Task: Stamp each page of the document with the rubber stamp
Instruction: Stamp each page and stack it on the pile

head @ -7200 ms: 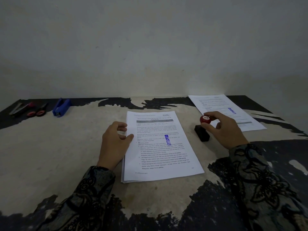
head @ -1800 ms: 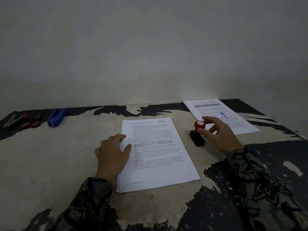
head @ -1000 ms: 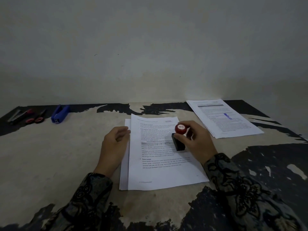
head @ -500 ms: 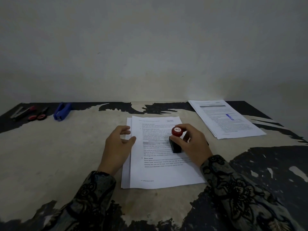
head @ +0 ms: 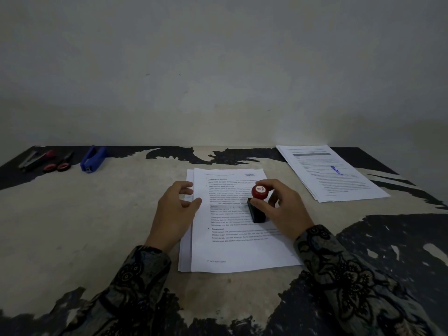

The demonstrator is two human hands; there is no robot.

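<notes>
A stack of printed white pages (head: 242, 248) lies in the middle of the table. The rubber stamp (head: 257, 204), with a red knob and a black base, stands upright with its base on the top page. My right hand (head: 283, 209) grips the stamp by its knob. My left hand (head: 175, 214) rests at the left edge of the stack, fingers loosely curled and holding nothing. A second pile of pages (head: 332, 173) at the back right shows a blue stamp mark on its top sheet.
The table (head: 72, 226) has a worn beige and black top and ends at a plain wall. At the back left lie a blue stapler (head: 93, 158), red-handled scissors (head: 59, 163) and a staple remover (head: 36, 158).
The previously stamped page went to the right pile. My right hand carried the stamp from the table onto the top page, where it now stands. My left hand stays at the stack's left edge.
</notes>
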